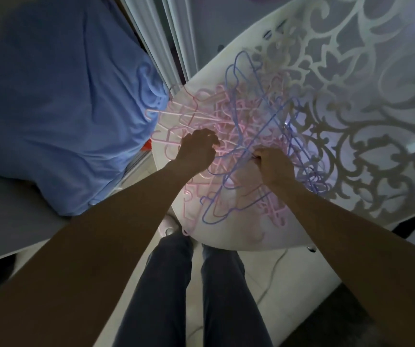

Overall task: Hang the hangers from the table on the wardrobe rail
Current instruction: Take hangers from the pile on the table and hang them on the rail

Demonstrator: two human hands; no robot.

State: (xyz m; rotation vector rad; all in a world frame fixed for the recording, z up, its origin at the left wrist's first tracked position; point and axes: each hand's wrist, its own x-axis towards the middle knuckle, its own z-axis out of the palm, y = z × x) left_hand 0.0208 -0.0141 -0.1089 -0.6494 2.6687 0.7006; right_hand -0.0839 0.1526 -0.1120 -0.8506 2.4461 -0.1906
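Dim light falls over a pale round bench (pixel 226 236) whose near rim curves just ahead of my legs. Nearest me on it lies a blue hanger (pixel 210 216), its long bar running from lower left up toward my right hand, with pink ones crossing beneath it. My right hand (pixel 272 165) is curled around thin blue wire, gripping what looks like one or two blue hangers near their necks; their long arms sweep away up and to the right, toward the patterned cloth (pixel 351 108). My left hand (pixel 197 151) sits a little farther out and to the left, fingers bent down into the pink hangers (pixel 201 116); whether it pinches one or only presses on the heap I cannot tell. Both hands are over the tangle, so neither has much reach to make.

Everything hooks into everything else, so I judge a straight upward lift would drag neighbours along; drawing the blue ones out along their length, toward me, seems safer. Some pink hooks overhang the left rim and could slip off. Beyond that rim lie a blue sheet (pixel 64 108) and pale vertical frames (pixel 166 41), perhaps the wardrobe; no rail shows.
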